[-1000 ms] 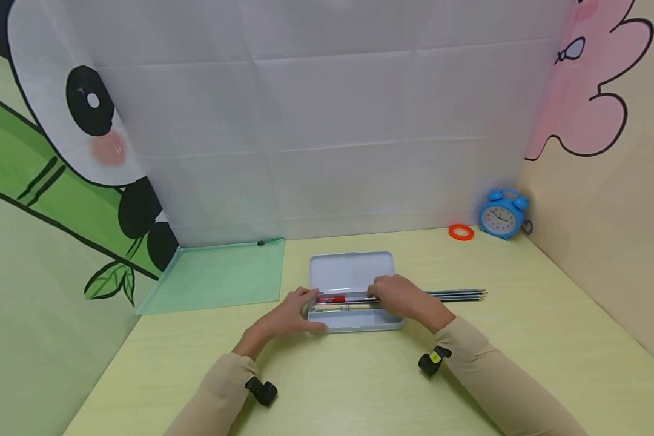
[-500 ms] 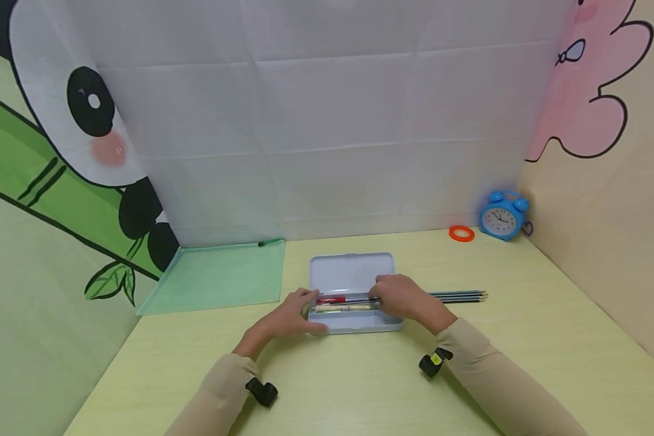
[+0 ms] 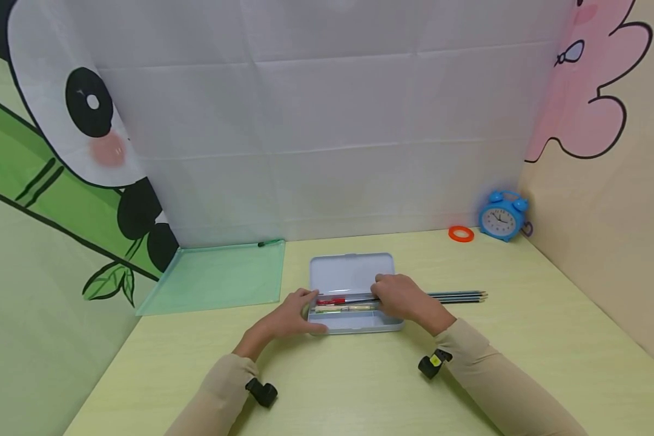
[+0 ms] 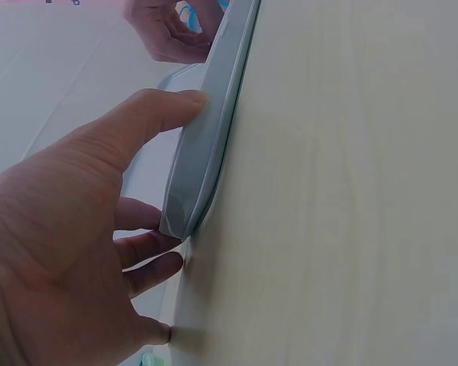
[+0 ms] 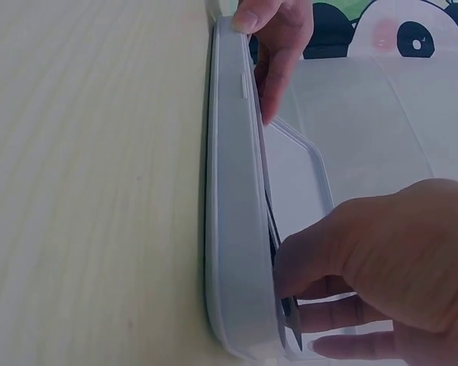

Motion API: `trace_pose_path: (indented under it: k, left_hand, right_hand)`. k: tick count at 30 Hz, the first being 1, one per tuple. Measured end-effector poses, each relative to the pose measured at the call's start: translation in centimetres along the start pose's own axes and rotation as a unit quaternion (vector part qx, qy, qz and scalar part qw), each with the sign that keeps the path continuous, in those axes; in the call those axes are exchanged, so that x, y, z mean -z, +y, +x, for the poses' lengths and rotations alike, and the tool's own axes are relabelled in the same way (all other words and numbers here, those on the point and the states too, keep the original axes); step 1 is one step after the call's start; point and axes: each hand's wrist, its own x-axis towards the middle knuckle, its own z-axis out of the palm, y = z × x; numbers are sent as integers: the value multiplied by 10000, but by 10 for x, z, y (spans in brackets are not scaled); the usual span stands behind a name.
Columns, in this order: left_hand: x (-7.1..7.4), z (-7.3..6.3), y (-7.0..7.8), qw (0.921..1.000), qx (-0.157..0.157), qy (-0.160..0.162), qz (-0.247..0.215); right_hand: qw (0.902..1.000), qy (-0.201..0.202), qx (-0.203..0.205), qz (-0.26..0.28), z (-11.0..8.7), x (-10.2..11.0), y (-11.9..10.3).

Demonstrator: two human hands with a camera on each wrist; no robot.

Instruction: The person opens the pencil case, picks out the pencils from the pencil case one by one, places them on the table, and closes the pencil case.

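An open white pencil case [image 3: 354, 323] lies on the table, its lid [image 3: 352, 271] folded back. My left hand [image 3: 290, 315] holds its left end, thumb on the front wall [image 4: 206, 137] and fingers around the corner. Inside lie a red-ended pen [image 3: 331, 301] and a pale patterned pen [image 3: 344, 308]. My right hand [image 3: 400, 297] reaches into the case's right part and pinches a slim dark pencil [image 5: 290, 313] between thumb and fingers; its far end is hidden among the pens. Several dark pencils [image 3: 458, 297] lie just right of that hand.
A green mesh zip pouch [image 3: 223, 275] lies flat at the left. At the back right are a red ring [image 3: 461, 234] and a blue alarm clock [image 3: 499, 217]. A white cloth [image 3: 332, 151] hangs behind the table [image 3: 338, 381].
My right hand has shifted slightly right and then a touch back left, the dark pencil turning a little over the pens. My left hand stays on the case.
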Motion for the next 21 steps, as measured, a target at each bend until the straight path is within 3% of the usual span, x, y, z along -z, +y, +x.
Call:
trace_pose_path:
  k: [8,21]
  left_hand:
    - [0,0,0,10000,-39,-19,39]
    - [0,0,0,10000,-2,-10,45]
  right_hand:
    - [9994,-77,-72,339,-1,2,-1]
    - [9999,-16,-134,97,-1,2,-1]
